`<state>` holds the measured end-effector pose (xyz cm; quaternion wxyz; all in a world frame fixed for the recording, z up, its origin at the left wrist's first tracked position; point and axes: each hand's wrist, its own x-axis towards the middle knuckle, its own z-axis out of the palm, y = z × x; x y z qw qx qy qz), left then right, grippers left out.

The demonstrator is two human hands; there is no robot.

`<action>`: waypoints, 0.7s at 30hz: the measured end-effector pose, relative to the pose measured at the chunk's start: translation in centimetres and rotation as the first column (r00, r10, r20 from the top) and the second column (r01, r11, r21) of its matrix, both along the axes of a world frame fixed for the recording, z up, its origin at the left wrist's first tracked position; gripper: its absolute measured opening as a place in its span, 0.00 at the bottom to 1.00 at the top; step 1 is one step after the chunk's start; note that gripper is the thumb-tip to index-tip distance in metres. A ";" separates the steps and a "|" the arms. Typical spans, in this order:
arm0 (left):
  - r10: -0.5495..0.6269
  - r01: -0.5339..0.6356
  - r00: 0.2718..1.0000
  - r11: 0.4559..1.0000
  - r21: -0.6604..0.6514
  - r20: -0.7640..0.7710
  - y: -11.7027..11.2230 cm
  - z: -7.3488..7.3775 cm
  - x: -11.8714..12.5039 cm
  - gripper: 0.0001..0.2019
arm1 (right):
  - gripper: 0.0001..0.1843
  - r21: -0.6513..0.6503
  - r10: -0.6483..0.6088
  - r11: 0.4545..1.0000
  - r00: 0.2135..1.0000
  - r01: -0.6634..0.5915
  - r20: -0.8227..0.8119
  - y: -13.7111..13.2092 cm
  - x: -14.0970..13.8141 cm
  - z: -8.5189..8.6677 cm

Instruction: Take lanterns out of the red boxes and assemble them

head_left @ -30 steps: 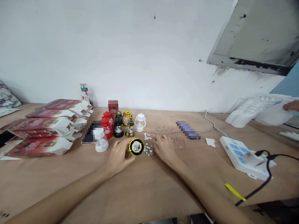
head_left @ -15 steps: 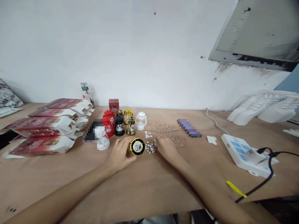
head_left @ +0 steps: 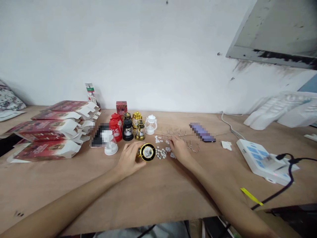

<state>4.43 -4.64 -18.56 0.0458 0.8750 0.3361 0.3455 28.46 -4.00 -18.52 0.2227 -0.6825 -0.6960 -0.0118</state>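
My left hand (head_left: 129,158) is closed around a small gold-and-black lantern (head_left: 148,152), tipped so that its round base faces me and shows a light disc with small parts inside. To the right of it lie several small round button cells (head_left: 160,153). My right hand (head_left: 178,147) is over the small white plastic pieces (head_left: 168,149), its fingertips bent down close together near the wire handles (head_left: 174,132). Whether those fingers pinch anything is too small to make out.
Red, black, gold and white lanterns (head_left: 127,129) stand behind my left hand. Folded red boxes (head_left: 49,130) are stacked at left. A purple phone-like slab (head_left: 202,133), a white power strip (head_left: 262,158) with a black cable, and white foam-like pieces (head_left: 274,110) lie at right.
My right hand has moved from beside the button cells a little up and to the right, uncovering white pieces. My left hand still holds the lantern; the whole view has shifted slightly.
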 end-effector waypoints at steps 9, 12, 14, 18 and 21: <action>-0.031 0.030 0.999 0.999 0.021 0.039 0.1 -0.2 0.0 0.22 | 0.17 0.221 0.271 0.958 0.333 -0.182 -0.903 -2.5 -3.1 0.9; -0.046 0.045 0.998 0.999 0.024 0.036 0.1 -0.2 0.0 0.22 | 0.13 0.254 0.288 0.954 0.260 -0.159 -0.922 -3.4 -3.8 1.3; -0.053 0.053 0.998 0.998 0.024 0.031 0.1 -0.2 0.0 0.21 | 0.14 0.281 0.308 0.950 0.244 -0.139 -0.920 -3.7 -4.0 1.3; -0.059 0.059 0.998 0.997 0.045 0.019 0.2 -0.3 0.1 0.20 | 0.17 0.301 0.334 0.939 0.235 -0.165 -0.913 -4.2 -4.3 1.2; -0.069 0.068 0.998 0.994 0.086 0.006 0.2 -0.3 0.1 0.19 | 0.12 0.276 0.316 0.942 0.229 -0.191 -0.921 -4.4 -4.5 1.1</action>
